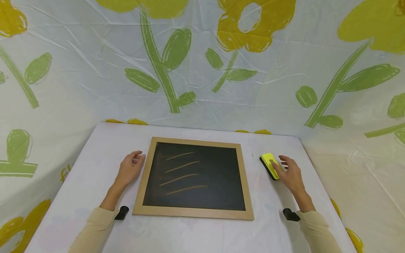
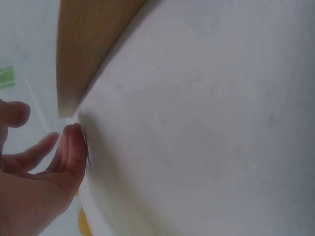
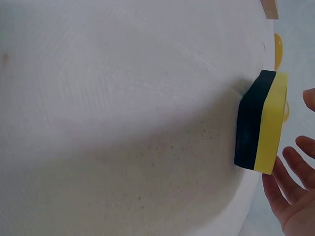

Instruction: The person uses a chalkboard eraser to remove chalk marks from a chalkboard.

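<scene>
A small chalkboard [image 1: 218, 175] with a light wooden frame [image 1: 193, 212] lies flat on the table, bearing several orange chalk strokes on its left half. Just beside the frame's left edge is my left hand [image 1: 131, 168], its fingers loosely bent and holding nothing. To the right of the board rests a yellow board eraser [image 1: 268, 158] with a dark felt underside, seen side-on in the right wrist view. My right hand [image 1: 291, 177] hovers at the eraser's right side, thumb over it and fingers spread; whether the thumb touches it I cannot tell.
The white-covered table [image 1: 190, 235] ends at a back edge against a hanging cloth [image 1: 199, 105] printed with yellow flowers and green leaves. Similar cloth hangs on both sides. A dark wrist camera [image 1: 121, 213] sits at the left sleeve, another wrist camera [image 1: 291, 214] at the right.
</scene>
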Demonstrator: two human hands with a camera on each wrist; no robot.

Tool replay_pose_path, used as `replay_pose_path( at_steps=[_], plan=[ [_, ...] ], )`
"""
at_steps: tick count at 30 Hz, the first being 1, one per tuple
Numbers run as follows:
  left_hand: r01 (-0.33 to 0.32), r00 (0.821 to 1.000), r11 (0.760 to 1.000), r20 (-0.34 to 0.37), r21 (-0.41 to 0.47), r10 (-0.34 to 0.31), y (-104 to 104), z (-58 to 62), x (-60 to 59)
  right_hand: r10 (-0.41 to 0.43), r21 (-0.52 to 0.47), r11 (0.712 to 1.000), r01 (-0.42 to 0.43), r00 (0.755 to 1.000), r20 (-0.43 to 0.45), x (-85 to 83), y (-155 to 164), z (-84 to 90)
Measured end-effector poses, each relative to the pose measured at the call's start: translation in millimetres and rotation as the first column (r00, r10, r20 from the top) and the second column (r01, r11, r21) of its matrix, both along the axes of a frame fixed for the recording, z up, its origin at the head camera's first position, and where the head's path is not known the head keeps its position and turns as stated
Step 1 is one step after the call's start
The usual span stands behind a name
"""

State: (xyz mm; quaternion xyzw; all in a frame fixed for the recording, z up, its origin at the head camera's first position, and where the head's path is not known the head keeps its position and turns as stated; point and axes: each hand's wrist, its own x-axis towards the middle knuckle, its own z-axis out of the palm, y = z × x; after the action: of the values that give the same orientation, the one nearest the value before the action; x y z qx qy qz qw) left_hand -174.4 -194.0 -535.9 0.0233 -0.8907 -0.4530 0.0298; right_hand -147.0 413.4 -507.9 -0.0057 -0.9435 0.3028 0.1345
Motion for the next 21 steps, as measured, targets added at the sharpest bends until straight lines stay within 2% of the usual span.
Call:
replay_pose_path(
  at_steps=[15,21],
  plan=[
    [0.031,0.999,0.997,0.039,0.066,-0.034,4.2,-5.6,0.5,-0.035,0.015,0.999,0.033,0.993,0.114,-4.5,-7.8,-9.7],
    [0.041,0.999,0.996,0.031,0.077,-0.044,6.4,-8.2,-2.1,-0.055,0.023,0.998,0.052,0.983,0.174,-4.7,-6.7,-10.7]
  ],
)
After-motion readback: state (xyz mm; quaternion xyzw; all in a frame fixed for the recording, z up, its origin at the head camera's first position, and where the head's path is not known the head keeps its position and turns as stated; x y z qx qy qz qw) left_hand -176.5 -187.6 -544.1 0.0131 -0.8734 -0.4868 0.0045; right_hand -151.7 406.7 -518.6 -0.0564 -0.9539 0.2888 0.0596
